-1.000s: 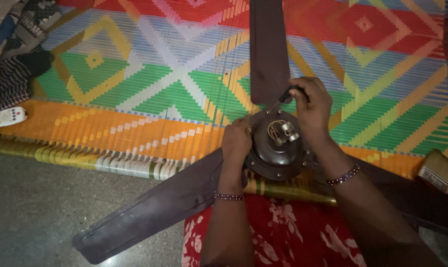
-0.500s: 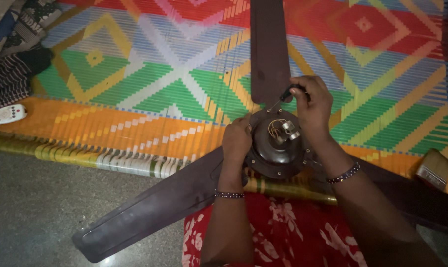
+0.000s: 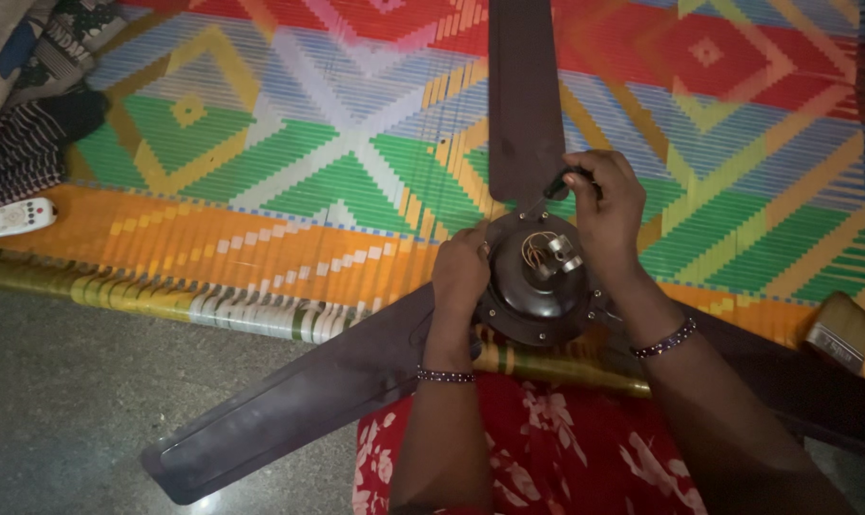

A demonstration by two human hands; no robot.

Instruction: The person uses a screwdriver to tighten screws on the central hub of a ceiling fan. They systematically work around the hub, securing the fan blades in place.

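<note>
A dark brown ceiling fan lies on the floor with its round motor hub [image 3: 539, 286] facing up, wires and a metal shaft showing at its centre. One blade [image 3: 520, 95] points away from me, another blade [image 3: 299, 396] runs toward the lower left. My left hand [image 3: 461, 272] rests on the hub's left rim, fingers curled against it. My right hand [image 3: 606, 208] is closed around a small black tool handle [image 3: 558, 183] held at the base of the far blade, just above the hub.
A woven mat [image 3: 289, 162] in bright geometric colours covers the floor beyond the fan. A white remote control [image 3: 11, 217] lies at its left edge beside dark folded cloth [image 3: 27, 143]. Grey stone floor [image 3: 61, 401] lies lower left. A small box [image 3: 841, 334] sits at right.
Both hands stay at the hub. My right hand shifts only slightly on the tool; the fan has not moved.
</note>
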